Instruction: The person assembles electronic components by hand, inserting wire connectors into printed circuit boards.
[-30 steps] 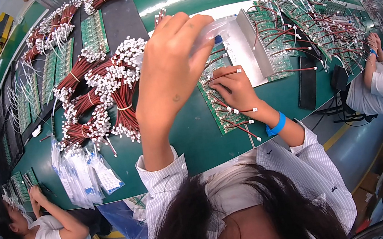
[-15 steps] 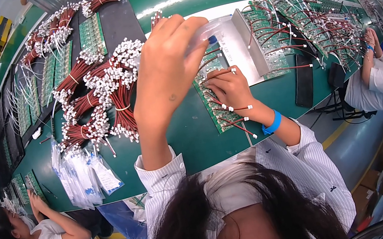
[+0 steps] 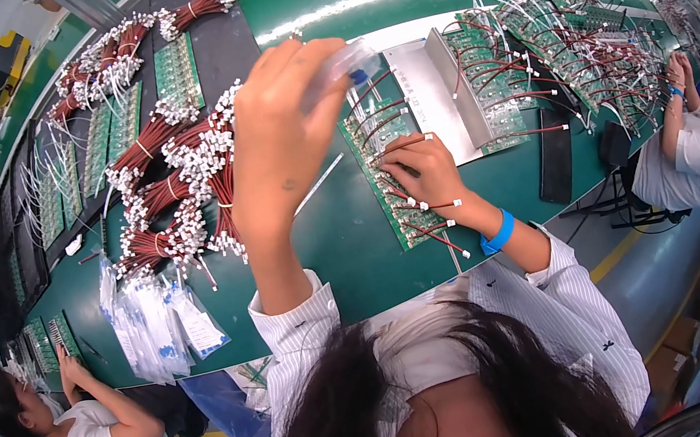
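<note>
Here, low in the centre, my right hand (image 3: 427, 171) presses a red lead (image 3: 401, 144) onto the green circuit board (image 3: 388, 178) lying on the green surface (image 3: 345, 247); fingers closed on that lead. Several leads already stand plugged along the board, though I judge its upper stretch unfinished. Higher, my left hand (image 3: 282, 138) is raised, pinching a clear plastic bag (image 3: 341, 66); its contents I cannot tell. Farther left lie bundled red leads (image 3: 179, 181) and flat clear packets (image 3: 151, 319).

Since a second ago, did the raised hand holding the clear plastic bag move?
Yes. The left hand with the clear plastic bag shifted left, uncovering more of the green circuit board beside the grey metal plate.
</note>
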`<move>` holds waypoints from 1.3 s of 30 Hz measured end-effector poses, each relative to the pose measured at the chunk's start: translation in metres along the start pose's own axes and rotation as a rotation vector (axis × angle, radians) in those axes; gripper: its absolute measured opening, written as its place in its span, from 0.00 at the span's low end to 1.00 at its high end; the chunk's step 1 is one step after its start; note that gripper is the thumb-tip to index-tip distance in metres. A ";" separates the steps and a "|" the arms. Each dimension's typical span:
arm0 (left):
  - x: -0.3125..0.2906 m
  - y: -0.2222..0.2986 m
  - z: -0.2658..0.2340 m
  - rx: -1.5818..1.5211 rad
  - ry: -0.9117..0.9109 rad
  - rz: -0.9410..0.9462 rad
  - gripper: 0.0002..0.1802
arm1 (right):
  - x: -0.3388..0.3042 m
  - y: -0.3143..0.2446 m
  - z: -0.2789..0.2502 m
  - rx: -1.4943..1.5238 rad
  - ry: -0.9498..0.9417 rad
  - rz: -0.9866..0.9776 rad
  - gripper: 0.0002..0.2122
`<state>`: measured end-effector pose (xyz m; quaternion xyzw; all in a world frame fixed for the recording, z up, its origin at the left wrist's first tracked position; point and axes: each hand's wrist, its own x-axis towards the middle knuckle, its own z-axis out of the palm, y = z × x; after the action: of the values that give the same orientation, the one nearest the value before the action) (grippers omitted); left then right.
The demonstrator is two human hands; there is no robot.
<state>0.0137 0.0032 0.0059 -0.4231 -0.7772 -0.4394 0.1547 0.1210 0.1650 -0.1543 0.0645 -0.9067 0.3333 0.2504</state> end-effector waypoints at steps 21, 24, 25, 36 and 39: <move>-0.004 -0.012 -0.030 0.051 0.161 -0.191 0.10 | -0.076 -0.063 -0.025 -0.356 -0.057 0.258 0.42; -0.004 -0.012 -0.029 0.066 0.151 -0.201 0.10 | -0.075 -0.063 -0.027 -0.329 -0.047 0.258 0.40; -0.004 -0.012 -0.029 0.067 0.155 -0.194 0.10 | -0.074 -0.065 -0.027 -0.329 -0.047 0.260 0.40; -0.001 -0.020 -0.021 0.025 0.226 -0.093 0.07 | -0.066 -0.066 -0.027 -0.456 -0.186 0.230 0.38; 0.000 -0.017 -0.019 0.028 0.194 -0.103 0.08 | -0.061 -0.064 -0.027 -0.465 -0.204 0.221 0.38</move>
<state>-0.0022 -0.0161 0.0076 -0.3361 -0.7851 -0.4749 0.2123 0.2031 0.1299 -0.1310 -0.0609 -0.9809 0.1331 0.1282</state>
